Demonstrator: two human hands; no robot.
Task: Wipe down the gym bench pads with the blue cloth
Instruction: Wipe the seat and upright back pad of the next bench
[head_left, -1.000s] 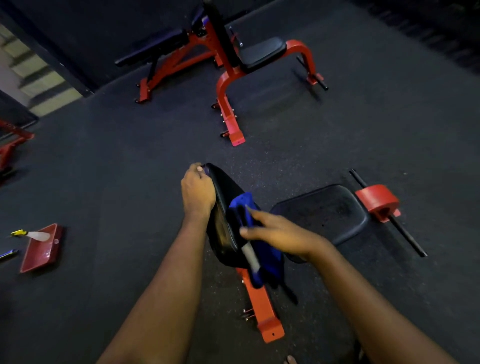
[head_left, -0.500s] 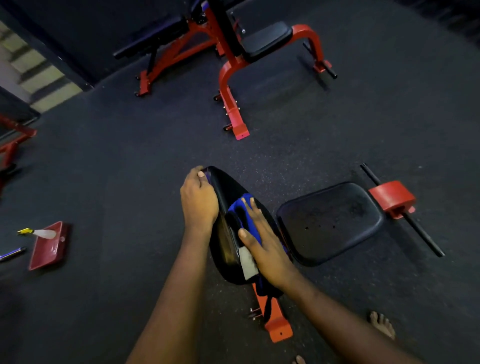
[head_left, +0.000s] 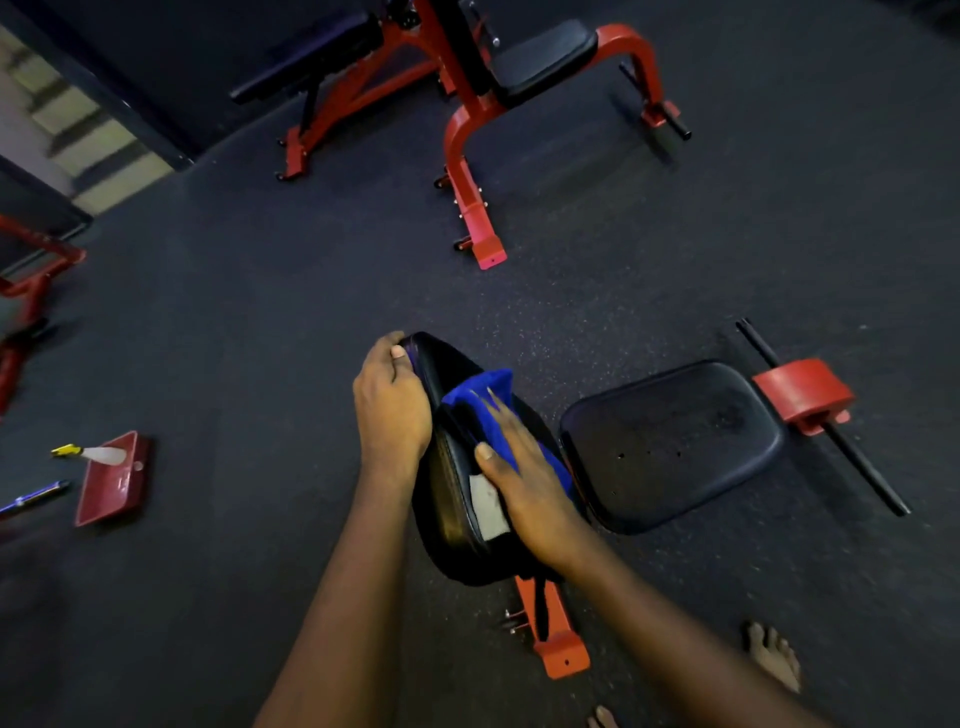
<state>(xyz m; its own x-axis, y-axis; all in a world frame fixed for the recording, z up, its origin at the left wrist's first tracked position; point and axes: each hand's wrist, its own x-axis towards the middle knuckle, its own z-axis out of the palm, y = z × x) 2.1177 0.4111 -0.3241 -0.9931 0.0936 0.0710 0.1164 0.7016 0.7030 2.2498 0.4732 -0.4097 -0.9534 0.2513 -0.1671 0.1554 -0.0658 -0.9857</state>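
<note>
The left hand (head_left: 392, 410) curled over the top edge of the raised back pad (head_left: 449, 506), gripping it. The right hand (head_left: 530, 483) lay flat with straight fingers, pressing the blue cloth (head_left: 483, 397) against that pad's face.

A left hand (head_left: 392, 410) grips the top edge of the raised pad (head_left: 452, 504) while the right hand (head_left: 530, 488) presses a cloth (head_left: 488, 389) flat against it, just beside the seat (head_left: 670, 447).
</note>
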